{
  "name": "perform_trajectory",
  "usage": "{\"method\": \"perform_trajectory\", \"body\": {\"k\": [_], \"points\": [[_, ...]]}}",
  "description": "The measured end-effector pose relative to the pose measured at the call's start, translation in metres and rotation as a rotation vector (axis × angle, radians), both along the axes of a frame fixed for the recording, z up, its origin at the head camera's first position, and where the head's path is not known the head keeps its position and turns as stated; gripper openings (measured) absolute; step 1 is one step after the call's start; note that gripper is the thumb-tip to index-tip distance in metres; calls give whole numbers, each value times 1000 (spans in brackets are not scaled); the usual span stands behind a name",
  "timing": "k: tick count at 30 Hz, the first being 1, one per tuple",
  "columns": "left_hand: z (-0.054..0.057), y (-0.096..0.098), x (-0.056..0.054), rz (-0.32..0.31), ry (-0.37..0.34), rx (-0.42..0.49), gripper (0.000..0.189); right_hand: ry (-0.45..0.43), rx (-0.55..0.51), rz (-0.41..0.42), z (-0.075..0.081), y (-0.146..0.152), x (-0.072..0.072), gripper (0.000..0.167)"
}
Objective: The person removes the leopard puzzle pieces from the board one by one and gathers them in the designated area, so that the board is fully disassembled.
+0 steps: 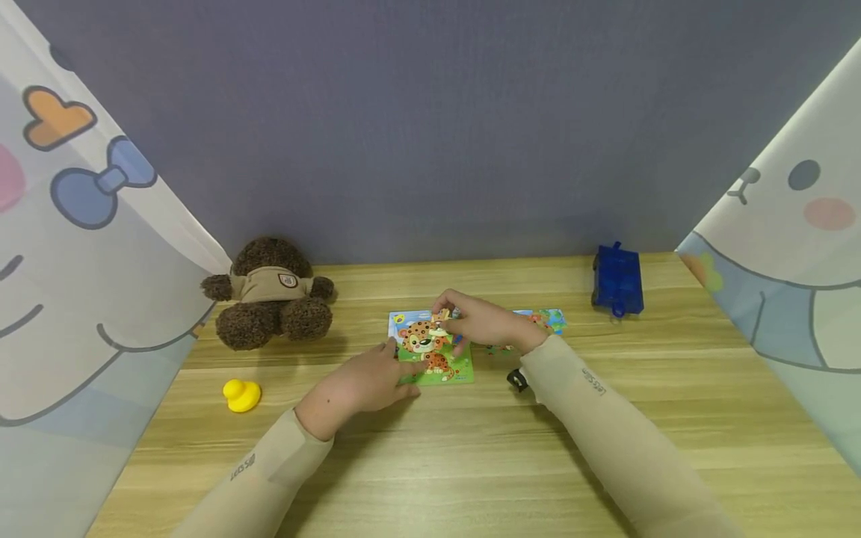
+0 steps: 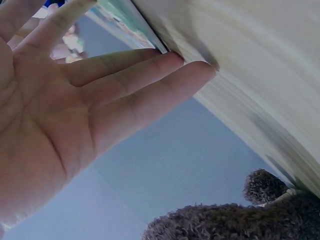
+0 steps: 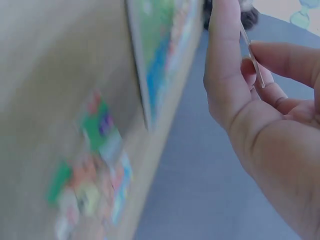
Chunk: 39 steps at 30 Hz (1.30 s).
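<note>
A jigsaw puzzle board (image 1: 463,373) with a spotted leopard picture lies at the middle of the table. My left hand (image 1: 366,377) rests at its left side with fingers extended; in the left wrist view the fingertips (image 2: 172,59) are right at the board's edge. Over the board's upper right part, my right hand (image 1: 487,321) pinches a puzzle piece (image 1: 440,317) between thumb and fingers. The right wrist view shows this thin piece (image 3: 255,62) edge-on. Several loose puzzle pieces (image 1: 555,320) lie to the right of the board, partly hidden by the right hand and wrist.
A brown teddy bear (image 1: 269,288) in a beige shirt sits at the back left, with a yellow rubber duck (image 1: 244,396) in front of it. At the back right stands a blue toy cart (image 1: 617,280). A small black object (image 1: 517,379) is beside the right sleeve.
</note>
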<state>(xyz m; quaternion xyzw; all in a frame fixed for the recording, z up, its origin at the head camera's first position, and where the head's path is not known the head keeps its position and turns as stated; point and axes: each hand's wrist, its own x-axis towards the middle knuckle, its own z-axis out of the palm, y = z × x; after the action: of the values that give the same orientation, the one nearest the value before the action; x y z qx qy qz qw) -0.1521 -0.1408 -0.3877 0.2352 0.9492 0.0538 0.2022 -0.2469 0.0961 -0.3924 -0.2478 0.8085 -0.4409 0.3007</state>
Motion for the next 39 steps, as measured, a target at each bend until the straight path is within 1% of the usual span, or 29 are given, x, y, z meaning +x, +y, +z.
{"method": "perform_trajectory", "body": {"k": [4,9,11,13,17,21,24,28,32,34,39], "points": [[2,1,-3,14,-3,-2,49,15,-42,-39,11,21,-3,32],[6,4,-6,53,5,16,51,55,-30,-92,19,54,-3,26],[6,6,-7,61,18,33,53,78,-3,-106,18,67,-2,25],[6,9,-7,60,17,41,56,96,30,-109,17,80,-2,26],[4,13,-5,44,-30,42,58,118,106,-101,13,103,-1,29],[1,16,-1,55,-55,25,58,98,165,-83,7,120,3,27],[0,19,0,76,-54,20,58,77,181,-59,0,128,5,25],[-1,21,1,91,-58,24,60,54,171,-32,-11,133,6,22],[-1,23,2,98,-77,22,63,57,157,-23,-18,135,5,20],[-1,24,3,98,-82,19,63,75,158,-24,-20,136,5,19],[-2,23,3,100,-97,35,65,152,174,-22,-21,133,4,18]]}}
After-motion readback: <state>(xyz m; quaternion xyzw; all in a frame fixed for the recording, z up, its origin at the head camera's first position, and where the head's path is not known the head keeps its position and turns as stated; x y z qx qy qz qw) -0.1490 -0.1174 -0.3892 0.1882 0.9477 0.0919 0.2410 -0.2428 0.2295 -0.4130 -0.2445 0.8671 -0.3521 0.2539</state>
